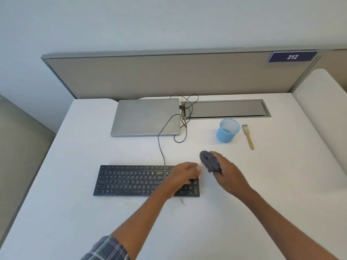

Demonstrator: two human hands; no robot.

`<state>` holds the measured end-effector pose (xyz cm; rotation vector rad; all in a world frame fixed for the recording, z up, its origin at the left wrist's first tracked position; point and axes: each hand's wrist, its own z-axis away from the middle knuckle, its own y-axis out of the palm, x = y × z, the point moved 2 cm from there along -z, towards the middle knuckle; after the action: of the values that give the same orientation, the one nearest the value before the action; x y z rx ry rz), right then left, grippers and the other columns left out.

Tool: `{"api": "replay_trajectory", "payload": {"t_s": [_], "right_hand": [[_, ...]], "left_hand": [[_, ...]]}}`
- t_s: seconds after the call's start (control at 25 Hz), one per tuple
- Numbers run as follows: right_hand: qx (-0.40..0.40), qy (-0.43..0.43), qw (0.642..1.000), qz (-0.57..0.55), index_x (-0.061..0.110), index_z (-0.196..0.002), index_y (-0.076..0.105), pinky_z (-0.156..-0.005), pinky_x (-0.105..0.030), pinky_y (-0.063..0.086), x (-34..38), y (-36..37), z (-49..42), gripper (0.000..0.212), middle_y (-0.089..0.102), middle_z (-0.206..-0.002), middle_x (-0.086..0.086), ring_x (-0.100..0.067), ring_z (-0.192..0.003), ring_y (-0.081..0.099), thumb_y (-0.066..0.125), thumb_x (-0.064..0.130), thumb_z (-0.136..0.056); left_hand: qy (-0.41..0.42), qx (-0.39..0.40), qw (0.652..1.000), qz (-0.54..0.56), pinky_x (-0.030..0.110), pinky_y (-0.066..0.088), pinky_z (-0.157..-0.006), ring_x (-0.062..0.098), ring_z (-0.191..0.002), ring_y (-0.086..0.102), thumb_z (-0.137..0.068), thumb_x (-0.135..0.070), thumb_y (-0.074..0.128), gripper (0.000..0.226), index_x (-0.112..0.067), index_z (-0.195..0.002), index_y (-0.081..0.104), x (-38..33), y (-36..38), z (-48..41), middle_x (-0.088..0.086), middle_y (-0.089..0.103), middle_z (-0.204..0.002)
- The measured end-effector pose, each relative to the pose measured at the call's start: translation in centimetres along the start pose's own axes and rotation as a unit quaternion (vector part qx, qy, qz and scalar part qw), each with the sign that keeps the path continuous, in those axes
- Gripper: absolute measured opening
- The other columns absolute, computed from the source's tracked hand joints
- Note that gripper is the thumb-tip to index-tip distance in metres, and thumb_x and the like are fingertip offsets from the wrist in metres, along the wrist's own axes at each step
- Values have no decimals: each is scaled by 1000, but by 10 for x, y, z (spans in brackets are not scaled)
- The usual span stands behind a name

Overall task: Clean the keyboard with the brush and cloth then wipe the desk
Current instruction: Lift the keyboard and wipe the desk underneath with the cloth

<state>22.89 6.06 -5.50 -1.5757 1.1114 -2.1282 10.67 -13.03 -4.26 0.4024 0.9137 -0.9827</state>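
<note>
Two hands are seen over the white worktop [75, 166]. A bunched grey cloth [209, 161] is gripped in the right hand [230, 174], the fingers curled round it and most of the cloth sticking out on the far side of the hand. The left hand [185, 175] is laid on the right end of the black keyboard [135, 181], just to the left of the right hand. Its fingers are bent over the keys, but through the blur it cannot be told whether the keyboard is gripped or only touched. The rest of the keyboard lies flat, stretching away to the left of that hand. Beyond the right hand, well apart from it, a wooden-handled brush [248, 136] is laid flat, bristles pointing away, and a blue mesh cup [227, 130] stands upright just to its left. Farther off, beyond the left hand, a closed silver laptop [146, 117] is set, and a black cable [161, 145] is run from the keyboard's back edge towards it.
</note>
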Motion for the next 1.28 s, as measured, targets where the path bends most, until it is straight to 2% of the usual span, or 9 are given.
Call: {"api": "replay_trajectory", "payload": {"t_s": [0.08, 0.2, 0.32, 0.44, 0.72, 0.92, 1.04, 1.16, 1.28], "right_hand": [[-79, 38, 994, 61, 24, -136, 53, -84, -44, 56, -12, -4, -11, 55, 65, -118, 1, -31, -106, 67, 66, 4, -87], [-101, 56, 976, 184, 3, -142, 56, -106, -56, 52, -45, 5, -20, 67, 59, -144, -18, -46, -137, 55, 70, -10, -78], [-69, 74, 982, 158, 3, -144, 51, -105, -59, 51, -63, 28, -27, 72, 48, -140, -13, -45, -133, 48, 65, -12, -75], [-86, 94, 982, 136, 8, -146, 46, -101, -58, 53, -67, 42, -31, 70, 41, -143, -9, -40, -135, 41, 63, -7, -80], [-126, 65, 986, 89, 8, -153, 49, -121, -56, 39, -36, 77, -22, 76, 41, -161, -11, -37, -154, 29, 62, -14, -81], [-23, -89, 996, -20, 3, -131, 59, -122, -31, 31, 85, 155, -4, 57, 54, -133, -14, -37, -129, 47, 52, -10, -76], [27, -108, 991, -71, 7, -147, 57, -124, -27, 31, 101, 174, 10, 66, 55, -151, -7, -14, -147, 42, 53, -14, -85], [-135, -35, 990, -30, 14, -156, 53, -132, -43, 24, 42, 135, -6, 76, 47, -165, 1, -20, -161, 29, 57, -13, -85], [-126, 41, 990, 48, 10, -161, 44, -128, -59, 28, 4, 120, -34, 69, 37, -170, -8, -32, -163, 19, 63, 3, -95]], "left_hand": [[57, -24, 964, -257, 42, 47, -118, 14, -137, 57, -81, -70, 82, 104, -23, -165, 40, 15, -41, 5, -1, 58, -155], [77, -31, 827, -556, 47, 21, -134, 25, -162, 21, -66, -78, 86, 145, -17, -173, 9, 53, -102, 8, 5, 20, -177], [68, 2, 771, -633, 44, 9, -135, 28, -163, 15, -63, -77, 89, 155, -16, -173, -2, 83, -140, 11, 7, 15, -176], [105, 0, 743, -661, 43, 16, -134, 28, -157, 26, -62, -76, 87, 151, -16, -173, 3, 90, -150, 5, 6, 25, -169], [112, 28, 781, -614, 39, 50, -112, 16, -136, 44, -61, -82, 82, 139, -20, -168, 20, 42, -188, 10, -1, 43, -154], [132, 6, 841, -524, 40, 51, -110, 14, -127, 50, -60, -78, 87, 130, -25, -165, 31, -23, -232, 14, -5, 50, -142], [136, 5, 855, -501, 35, 45, -113, 15, -132, 48, -62, -75, 90, 134, -25, -169, 27, -44, -245, 15, -4, 48, -148], [139, 4, 862, -488, 32, 42, -111, 16, -134, 48, -65, -69, 94, 130, -26, -169, 28, -53, -258, 17, -5, 49, -147], [143, -5, 868, -475, 29, 37, -111, 18, -138, 47, -68, -59, 98, 128, -27, -170, 27, -60, -268, 21, -3, 48, -154]]}}
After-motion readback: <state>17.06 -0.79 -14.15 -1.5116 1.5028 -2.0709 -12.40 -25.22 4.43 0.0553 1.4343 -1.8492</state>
